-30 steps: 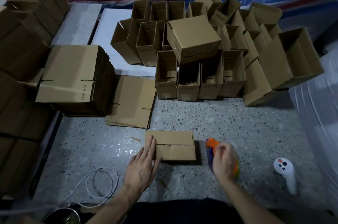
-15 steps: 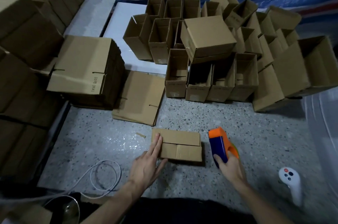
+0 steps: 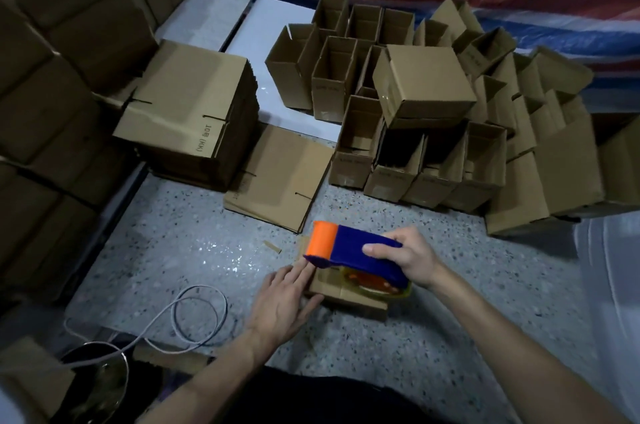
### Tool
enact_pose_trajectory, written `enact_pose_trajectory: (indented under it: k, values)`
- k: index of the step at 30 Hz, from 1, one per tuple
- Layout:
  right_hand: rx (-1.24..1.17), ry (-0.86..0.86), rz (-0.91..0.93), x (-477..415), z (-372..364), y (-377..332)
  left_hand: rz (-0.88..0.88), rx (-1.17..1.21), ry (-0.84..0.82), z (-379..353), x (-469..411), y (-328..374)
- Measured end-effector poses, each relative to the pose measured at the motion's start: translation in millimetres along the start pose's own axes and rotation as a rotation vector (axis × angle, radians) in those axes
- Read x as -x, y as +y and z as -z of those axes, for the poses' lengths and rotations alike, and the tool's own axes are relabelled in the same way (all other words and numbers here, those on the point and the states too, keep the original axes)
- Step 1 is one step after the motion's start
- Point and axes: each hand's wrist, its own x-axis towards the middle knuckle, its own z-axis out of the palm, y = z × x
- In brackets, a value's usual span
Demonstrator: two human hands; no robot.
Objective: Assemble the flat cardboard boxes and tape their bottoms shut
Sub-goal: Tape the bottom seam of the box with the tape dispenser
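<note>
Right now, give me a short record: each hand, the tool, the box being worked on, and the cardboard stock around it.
left hand: fingers straight, pressing the left end of the small box
right hand: grips the tape dispenser
tape dispenser: blue and orange, over the small box, orange end toward the left hand
small box: on the speckled floor; tape on it cannot be told
flat stack: at left, loose flats beside it
assembled boxes: clustered behind, most open-topped

The tape dispenser (image 3: 360,249) hides most of the box (image 3: 349,302)
</note>
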Motion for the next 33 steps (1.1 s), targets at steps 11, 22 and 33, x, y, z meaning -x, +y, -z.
enact_pose_trajectory:
  k: [11,22,33]
  values:
    - [0.120,-0.013,0.000,-14.1,-17.5,18.6,0.577,1.417,-0.026,29.8,-21.3,5.9]
    - [0.154,-0.034,-0.028,-13.7,-20.1,16.1,0.619,1.369,-0.188,40.0,-39.6,-10.8]
    - [0.213,-0.130,-0.167,-16.5,-13.8,-6.6,0.770,1.102,-0.099,37.1,-43.4,-13.6]
